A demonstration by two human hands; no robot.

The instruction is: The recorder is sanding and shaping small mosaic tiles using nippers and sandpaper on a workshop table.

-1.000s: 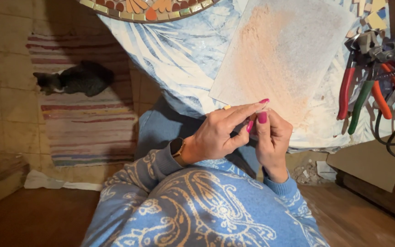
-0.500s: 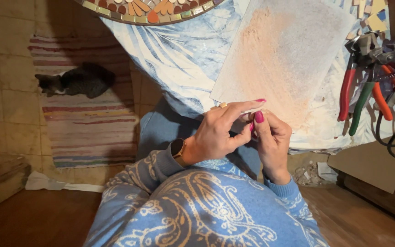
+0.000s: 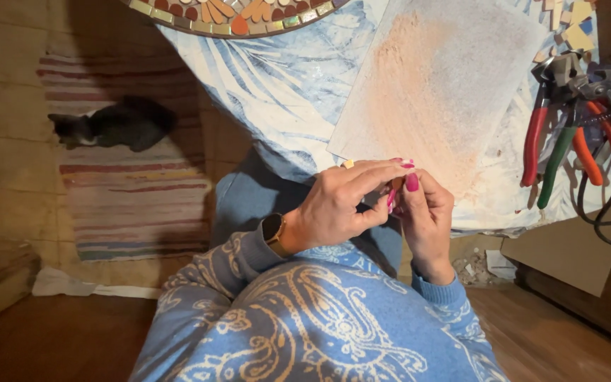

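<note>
Both hands meet at the surface (image 3: 277,85) edge: left hand (image 3: 334,205) and right hand (image 3: 426,216) pinch a small pale tile piece (image 3: 396,182) between their fingers. Judging by the round mosaic (image 3: 228,15), much is laid; this piece isn't placed yet.

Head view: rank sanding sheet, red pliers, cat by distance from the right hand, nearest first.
From the right hand:
1. Sanding sheet, on the table just above the hand.
2. Red pliers, to the right, on the table's edge.
3. Cat, far left, on the striped rug.
</note>
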